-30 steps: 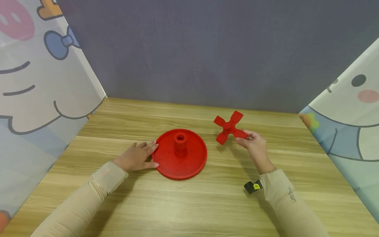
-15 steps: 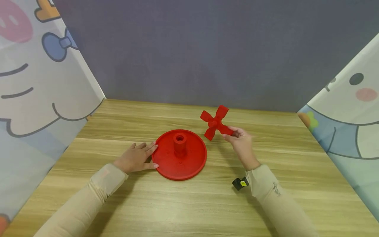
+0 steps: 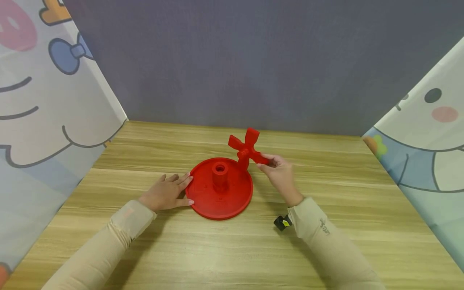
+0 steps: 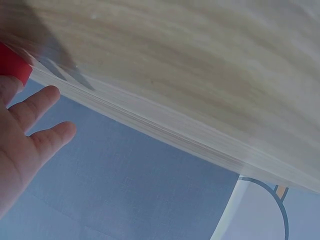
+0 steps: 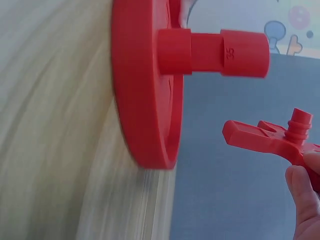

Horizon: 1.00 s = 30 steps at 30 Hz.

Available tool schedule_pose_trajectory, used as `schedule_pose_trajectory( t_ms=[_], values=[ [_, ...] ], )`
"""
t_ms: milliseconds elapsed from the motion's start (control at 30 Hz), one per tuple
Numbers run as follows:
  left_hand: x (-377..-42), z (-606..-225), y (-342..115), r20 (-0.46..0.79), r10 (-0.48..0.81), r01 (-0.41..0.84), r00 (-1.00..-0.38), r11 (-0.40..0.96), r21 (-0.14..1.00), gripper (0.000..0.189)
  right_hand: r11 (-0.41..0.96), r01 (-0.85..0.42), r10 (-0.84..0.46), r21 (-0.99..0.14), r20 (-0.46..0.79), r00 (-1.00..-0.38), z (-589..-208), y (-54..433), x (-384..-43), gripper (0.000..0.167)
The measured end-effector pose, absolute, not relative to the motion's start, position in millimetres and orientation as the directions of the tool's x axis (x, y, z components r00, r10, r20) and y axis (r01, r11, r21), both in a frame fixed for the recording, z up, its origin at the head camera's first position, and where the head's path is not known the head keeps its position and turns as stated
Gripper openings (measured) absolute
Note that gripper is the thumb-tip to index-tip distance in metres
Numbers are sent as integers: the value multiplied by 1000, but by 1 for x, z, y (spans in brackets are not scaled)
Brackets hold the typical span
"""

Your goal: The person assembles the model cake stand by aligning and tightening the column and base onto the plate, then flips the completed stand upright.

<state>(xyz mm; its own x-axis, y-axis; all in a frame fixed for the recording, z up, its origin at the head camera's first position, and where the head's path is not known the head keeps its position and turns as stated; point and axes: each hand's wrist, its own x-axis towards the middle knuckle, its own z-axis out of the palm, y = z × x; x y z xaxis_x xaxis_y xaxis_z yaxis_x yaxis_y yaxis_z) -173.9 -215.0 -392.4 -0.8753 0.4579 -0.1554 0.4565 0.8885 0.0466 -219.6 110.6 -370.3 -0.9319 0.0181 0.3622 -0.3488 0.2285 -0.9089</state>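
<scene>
A round red plastic disc [image 3: 201, 203] with a raised rim lies flat on the table, and a hollow-topped post [image 3: 220, 179] stands up from its middle. My left hand [image 3: 164, 194] rests against the disc's left rim with fingers extended. Between thumb and fingers my right hand [image 3: 280, 176] pinches one arm of a red four-armed cross piece [image 3: 245, 151], held raised over the disc's far right edge. In the right wrist view a ribbed peg [image 5: 298, 127] sticks out from the cross piece's centre, apart from the post. The left wrist view shows only a red corner of the disc [image 4: 14, 66].
The wooden table [image 3: 217, 253] ends at a dark grey panel [image 3: 232, 64] behind. Cartoon-printed cloth walls [image 3: 47, 108] flank it on the left and right. A small black item with a yellow mark [image 3: 282, 222] sits at the right cuff.
My right hand has moved left with the cross piece, from right of the disc to over its far right edge, and the cross piece has tilted. The left hand and disc stay put.
</scene>
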Motion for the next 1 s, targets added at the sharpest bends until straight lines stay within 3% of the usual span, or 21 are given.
schedule_pose_trajectory(
  t_ms=[600, 733, 900, 1000],
  values=[
    [-173, -391, -215, -159, 450, 445, -878, 893, 73, 80, 269, -544, -85, -795, 543, -836, -368, 78, -214, 24],
    [-172, -391, -215, -157, 450, 443, -879, 893, 78, 80, 286, -649, -131, -705, 642, -756, -370, 76, -216, 23],
    [-172, -391, -215, -154, 451, 442, -879, 893, 89, 80, 331, -787, -199, -520, 777, -597, -376, 76, -220, 23],
    [-172, -391, -215, -154, 450, 441, -879, 893, 91, 80, 347, -815, -220, -464, 805, -552, -378, 75, -221, 24]
  ],
)
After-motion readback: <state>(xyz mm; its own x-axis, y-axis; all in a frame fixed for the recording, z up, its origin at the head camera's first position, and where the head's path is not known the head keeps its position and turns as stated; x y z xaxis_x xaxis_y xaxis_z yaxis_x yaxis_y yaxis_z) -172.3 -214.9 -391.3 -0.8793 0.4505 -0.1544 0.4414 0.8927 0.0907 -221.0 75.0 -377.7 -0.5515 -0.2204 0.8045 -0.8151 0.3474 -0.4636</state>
